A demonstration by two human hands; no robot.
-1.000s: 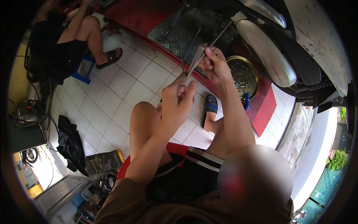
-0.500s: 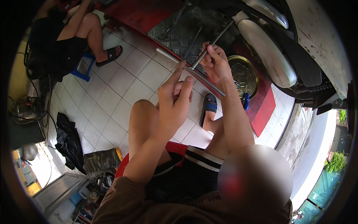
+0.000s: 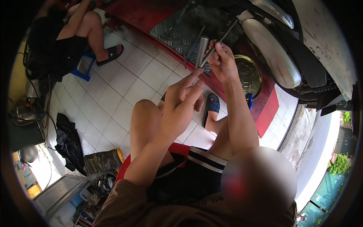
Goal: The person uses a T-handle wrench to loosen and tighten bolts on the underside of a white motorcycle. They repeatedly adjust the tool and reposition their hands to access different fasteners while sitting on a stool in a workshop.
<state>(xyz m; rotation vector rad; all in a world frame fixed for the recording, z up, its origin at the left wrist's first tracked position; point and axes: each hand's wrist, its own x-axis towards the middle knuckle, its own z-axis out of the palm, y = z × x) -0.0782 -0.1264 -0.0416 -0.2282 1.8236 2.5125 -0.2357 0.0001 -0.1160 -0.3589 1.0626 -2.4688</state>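
My right hand (image 3: 225,62) is closed around the shaft of a metal T-handle wrench (image 3: 202,51), thumb and fingers pinching it. The shaft runs up and away toward the underside of a motorcycle (image 3: 270,53), where its far end is lost in shadow. One end of the crossbar points up, just left of my right fingers. My left hand (image 3: 179,102) is below the crossbar with its index finger stretched out and the tip against the bar. Its thumb stands apart from the index finger, and the other fingers are loosely curled, gripping nothing I can see.
The motorcycle stands over a red platform (image 3: 267,109) with a dark tread plate (image 3: 176,34). A round gold-rimmed tray (image 3: 261,77) and a blue-handled tool (image 3: 250,101) lie on it. Another person (image 3: 45,45) sits on a blue stool (image 3: 83,68) at far left. Black cloth (image 3: 69,143) lies on the tiles.
The T-handle's crossbar has turned from lying slantwise across to pointing nearly up and away. My left hand has shifted slightly right; my right hand stays on the shaft.
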